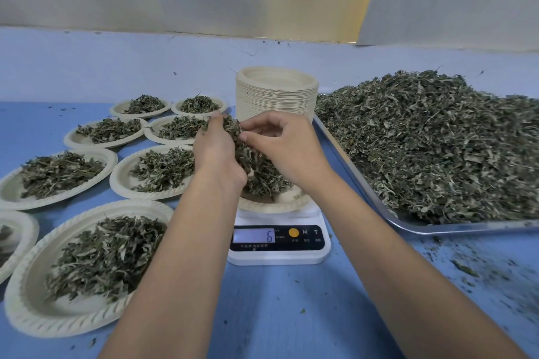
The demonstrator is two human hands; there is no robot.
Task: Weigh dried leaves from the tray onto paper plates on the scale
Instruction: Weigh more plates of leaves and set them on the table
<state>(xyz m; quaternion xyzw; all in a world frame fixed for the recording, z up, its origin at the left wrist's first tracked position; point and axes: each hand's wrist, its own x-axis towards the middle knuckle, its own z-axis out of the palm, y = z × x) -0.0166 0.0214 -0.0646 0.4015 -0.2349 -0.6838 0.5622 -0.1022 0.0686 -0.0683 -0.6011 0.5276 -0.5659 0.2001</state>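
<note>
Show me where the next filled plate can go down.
Bare table lies in front of the scale, and at the far left behind the filled plates. Left is crowded with plates; the tray fills the right.

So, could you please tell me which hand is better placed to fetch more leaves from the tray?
Right, probably. Both hands hold leaves, but the right hand is nearer the tray, on that side of the scale; the left hand would have to cross over the plate.
</note>
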